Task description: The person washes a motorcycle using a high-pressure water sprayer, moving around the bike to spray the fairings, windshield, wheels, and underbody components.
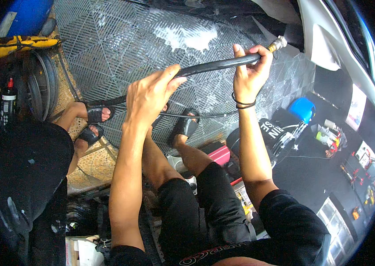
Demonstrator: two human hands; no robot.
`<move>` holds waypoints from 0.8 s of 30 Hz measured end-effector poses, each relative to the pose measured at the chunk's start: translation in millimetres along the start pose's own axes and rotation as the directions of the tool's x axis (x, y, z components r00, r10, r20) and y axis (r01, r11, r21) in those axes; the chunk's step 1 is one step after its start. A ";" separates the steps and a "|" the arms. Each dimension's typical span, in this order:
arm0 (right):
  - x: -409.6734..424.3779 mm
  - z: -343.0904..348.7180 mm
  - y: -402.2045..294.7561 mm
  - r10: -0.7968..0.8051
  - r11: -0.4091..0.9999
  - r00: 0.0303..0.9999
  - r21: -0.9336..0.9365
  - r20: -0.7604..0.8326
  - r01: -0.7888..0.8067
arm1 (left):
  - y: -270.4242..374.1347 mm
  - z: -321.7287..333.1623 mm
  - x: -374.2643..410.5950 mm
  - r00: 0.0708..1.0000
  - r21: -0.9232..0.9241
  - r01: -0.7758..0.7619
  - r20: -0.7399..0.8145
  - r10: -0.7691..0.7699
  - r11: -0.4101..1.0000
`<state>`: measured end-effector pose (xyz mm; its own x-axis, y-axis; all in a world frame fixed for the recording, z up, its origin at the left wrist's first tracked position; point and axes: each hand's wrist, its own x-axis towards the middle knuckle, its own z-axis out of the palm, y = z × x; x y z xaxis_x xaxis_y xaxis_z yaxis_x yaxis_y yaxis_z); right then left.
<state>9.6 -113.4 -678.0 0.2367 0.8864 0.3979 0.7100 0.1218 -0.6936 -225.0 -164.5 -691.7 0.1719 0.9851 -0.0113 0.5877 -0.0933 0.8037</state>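
Observation:
A thick black rubber hose (214, 65) runs between my two hands, raised above the floor. My left hand (151, 94) grips it, thumb and fingers around it. Further along, my right hand (252, 71), with black bands on its wrist, holds the hose near its end, the index finger and thumb around it. Just beyond that hand is a metal fitting (278, 44) with a brass-coloured collar. Behind my left hand the hose continues left, low over the floor. A thinner black line (207, 116) passes behind my right wrist.
Grey slatted floor tiles (114, 56) carry white foam (190, 36). A white car body panel (323, 43) stands at upper right. Another person in black (24, 159) is close at left, feet in black sandals. A black bucket (269, 136), blue container (302, 109) and yellow frame (21, 45) surround the area.

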 end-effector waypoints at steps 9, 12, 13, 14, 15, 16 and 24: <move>7.7 -12.7 -2.7 0.023 0.996 0.997 0.085 0.068 -0.029 | -1.2 2.8 5.1 0.997 0.011 -0.034 -0.073 0.035 0.999; 14.7 -11.3 -5.5 -0.069 0.994 0.995 0.085 0.067 0.063 | 3.3 1.0 -1.4 0.994 0.032 -0.023 -0.104 0.026 0.999; 16.6 -10.6 -6.1 -0.097 0.991 0.993 0.095 0.061 0.091 | 5.6 0.2 -3.1 0.993 0.027 -0.020 -0.116 0.023 0.999; 17.9 -10.7 -6.7 -0.102 0.992 0.993 0.083 0.066 0.097 | 7.9 -0.2 -3.8 0.992 0.021 -0.020 -0.128 0.022 1.000; 18.8 -10.5 -6.9 -0.067 0.993 0.996 0.102 0.061 0.060 | 10.2 -0.3 -3.3 0.992 0.031 -0.011 -0.125 0.015 0.999; 20.0 -10.5 -6.5 -0.034 0.992 0.998 0.123 0.055 0.027 | 12.2 0.0 -1.7 0.992 0.040 -0.003 -0.125 0.008 0.999; 32.4 -8.7 9.7 0.111 0.963 0.994 0.244 0.021 -0.113 | 27.5 7.9 23.3 0.988 0.094 -0.048 -0.144 0.061 0.994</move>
<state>29.9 -87.4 -666.6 0.3002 0.9035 0.3060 0.4957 0.1263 -0.8593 -198.6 -145.2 -674.6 0.0918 0.9880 0.1238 0.6504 -0.1537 0.7439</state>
